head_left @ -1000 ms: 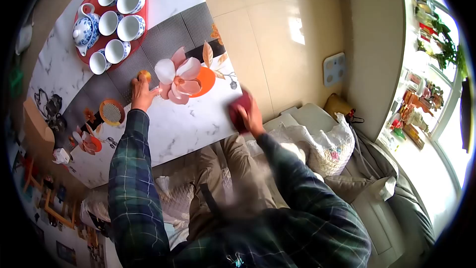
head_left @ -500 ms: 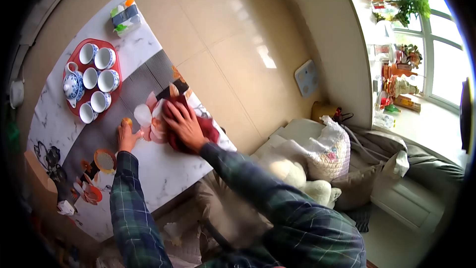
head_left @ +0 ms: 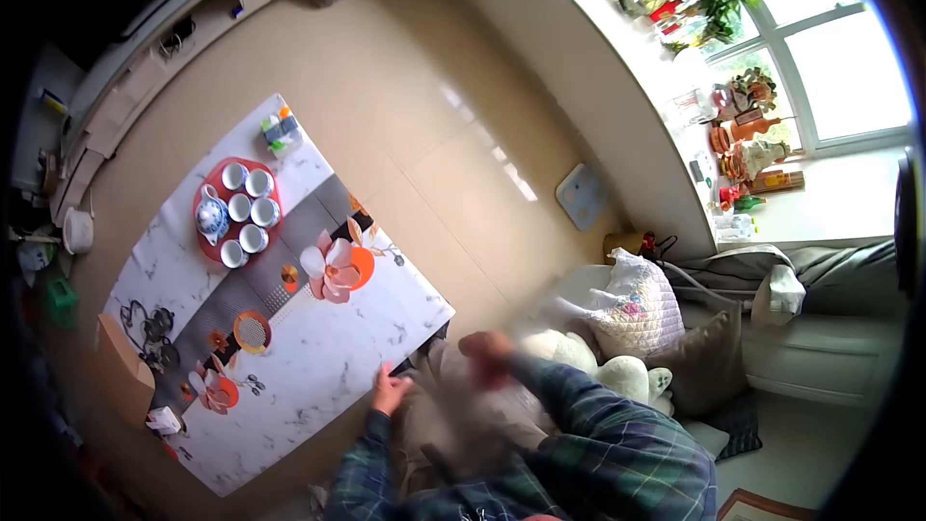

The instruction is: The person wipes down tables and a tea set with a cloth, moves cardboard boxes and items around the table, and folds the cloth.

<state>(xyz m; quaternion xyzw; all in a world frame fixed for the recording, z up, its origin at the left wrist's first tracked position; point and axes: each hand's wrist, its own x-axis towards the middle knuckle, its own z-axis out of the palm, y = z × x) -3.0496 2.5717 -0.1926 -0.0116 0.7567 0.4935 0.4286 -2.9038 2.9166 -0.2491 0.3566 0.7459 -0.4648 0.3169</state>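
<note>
My left hand (head_left: pixel 390 392) is at the near edge of the marble-patterned table (head_left: pixel 338 347), fingers apart and holding nothing visible. To its right my right hand (head_left: pixel 488 357) is off the table, over my lap and beside the sofa. Motion smears its fingers, so I cannot make out whether it holds anything. The dark red cloth does not show. Farther back on the table, a red tray (head_left: pixel 214 253) carries a blue-and-white teapot (head_left: pixel 211 216) and several matching cups (head_left: pixel 239 207).
A tissue box (head_left: pixel 282 134) stands at the table's far corner. Dark wire-like items (head_left: pixel 149 333) and a cardboard box (head_left: pixel 125 371) are at its left end. A white plush toy (head_left: pixel 627 376) and a quilted cushion (head_left: pixel 637 309) lie on the sofa. A scale (head_left: pixel 582 197) is by the wall.
Both hands have drawn back toward me from the tabletop; the right has left the table. The dark red cloth is gone from the tabletop. My view has shifted, showing more of the room.
</note>
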